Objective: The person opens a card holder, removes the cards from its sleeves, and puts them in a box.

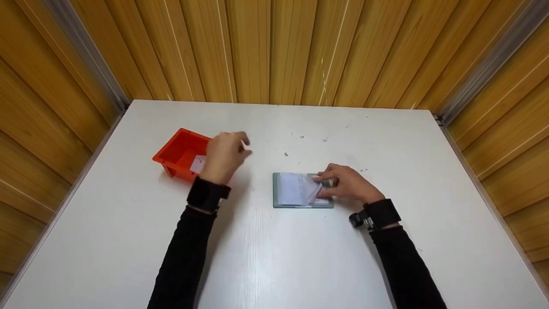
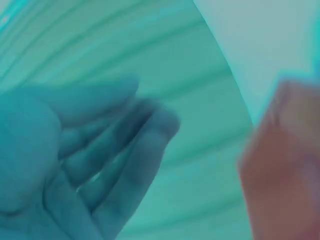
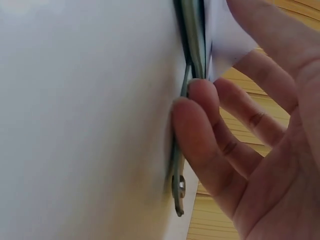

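Note:
A small card holder [image 1: 292, 191] with a green cover and clear plastic sleeves lies spread on the table. My right hand [image 1: 349, 182] is at its right side, with thumb and fingers holding a sleeve page [image 1: 315, 193] whose corner is bent up. In the right wrist view, the page [image 3: 227, 37] rises beside the thumb, and two fingertips [image 3: 192, 122] touch the cover's edge. Over the right side of an orange box [image 1: 176, 150] hovers my left hand [image 1: 225, 154], fingers loosely bent, nothing visible between them. A white card [image 1: 198, 163] lies inside the box, partly hidden by that hand.
The white table [image 1: 266, 257] carries a few small dark marks behind the card holder. Wood-patterned panels [image 1: 291, 51] rise at the back and both sides. A metal snap [image 3: 179, 186] shows on the cover's strap in the right wrist view.

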`<state>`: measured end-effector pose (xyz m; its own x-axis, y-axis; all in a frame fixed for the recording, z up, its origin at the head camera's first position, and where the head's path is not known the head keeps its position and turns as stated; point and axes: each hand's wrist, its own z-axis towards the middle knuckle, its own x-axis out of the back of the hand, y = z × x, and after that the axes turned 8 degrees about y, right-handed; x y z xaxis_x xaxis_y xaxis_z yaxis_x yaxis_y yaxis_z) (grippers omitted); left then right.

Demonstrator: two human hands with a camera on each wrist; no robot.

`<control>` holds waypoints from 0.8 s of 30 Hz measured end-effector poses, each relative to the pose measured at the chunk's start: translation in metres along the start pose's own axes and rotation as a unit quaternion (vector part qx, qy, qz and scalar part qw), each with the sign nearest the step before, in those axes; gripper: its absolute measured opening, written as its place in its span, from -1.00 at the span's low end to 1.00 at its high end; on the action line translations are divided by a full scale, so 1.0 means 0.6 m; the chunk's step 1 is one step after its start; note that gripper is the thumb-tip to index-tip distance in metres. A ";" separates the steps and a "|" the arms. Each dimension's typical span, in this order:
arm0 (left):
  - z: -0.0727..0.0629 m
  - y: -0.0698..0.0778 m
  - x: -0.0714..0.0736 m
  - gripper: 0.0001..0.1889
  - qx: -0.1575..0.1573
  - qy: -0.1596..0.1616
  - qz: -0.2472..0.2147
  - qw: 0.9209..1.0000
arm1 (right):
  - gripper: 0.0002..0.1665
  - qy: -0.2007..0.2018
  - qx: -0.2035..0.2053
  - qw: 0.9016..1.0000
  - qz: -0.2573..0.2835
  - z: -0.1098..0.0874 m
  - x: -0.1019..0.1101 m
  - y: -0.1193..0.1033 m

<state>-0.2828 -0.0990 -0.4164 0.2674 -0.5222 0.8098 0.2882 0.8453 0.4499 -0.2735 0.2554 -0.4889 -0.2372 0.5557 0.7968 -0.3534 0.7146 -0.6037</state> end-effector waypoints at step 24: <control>-0.045 0.066 -0.125 -0.57 -0.161 -0.227 0.015 0.961 | -0.91 0.145 0.082 0.983 -0.084 0.005 -0.005 -0.013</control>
<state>-0.2667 -0.0295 -0.4696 -0.1270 -0.3346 0.9338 0.5748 0.7424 0.3442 -0.2726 0.2466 -0.4865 0.0952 0.5510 0.8291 -0.5123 0.7412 -0.4338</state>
